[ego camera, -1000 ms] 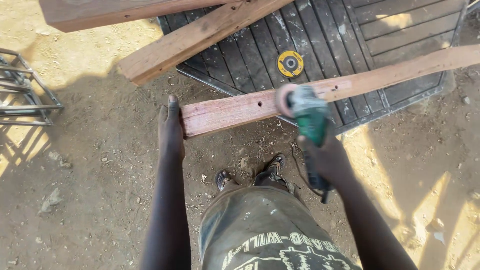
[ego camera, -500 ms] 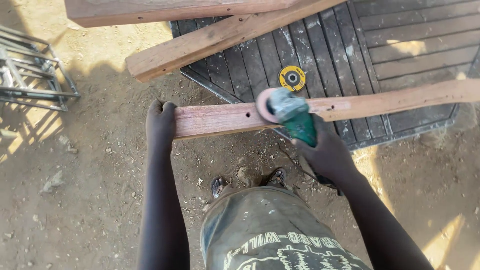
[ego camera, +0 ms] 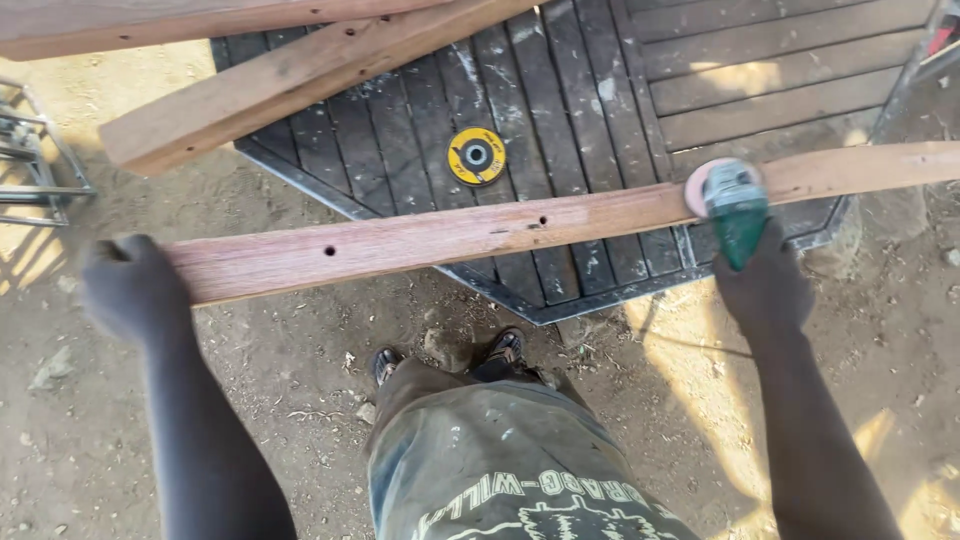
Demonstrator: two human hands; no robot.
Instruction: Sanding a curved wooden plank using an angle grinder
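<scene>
A long reddish wooden plank [ego camera: 450, 235] with a few drilled holes runs left to right in front of me. My left hand [ego camera: 130, 290] grips its near left end. In my right hand [ego camera: 765, 285] is a green angle grinder [ego camera: 735, 205], whose round sanding disc rests on the plank's top face towards the right. The plank lies across the corner of a dark slatted wooden panel [ego camera: 560, 110].
A yellow grinding disc [ego camera: 477, 156] lies on the dark panel. Two thick timber beams [ego camera: 300, 75] cross the upper left. A metal frame [ego camera: 35, 160] stands at the left edge. My shoes [ego camera: 450, 355] stand on bare sandy ground below the plank.
The grinder has slid to the right along the plank, away from my left hand. My left hand still holds the plank's left end.
</scene>
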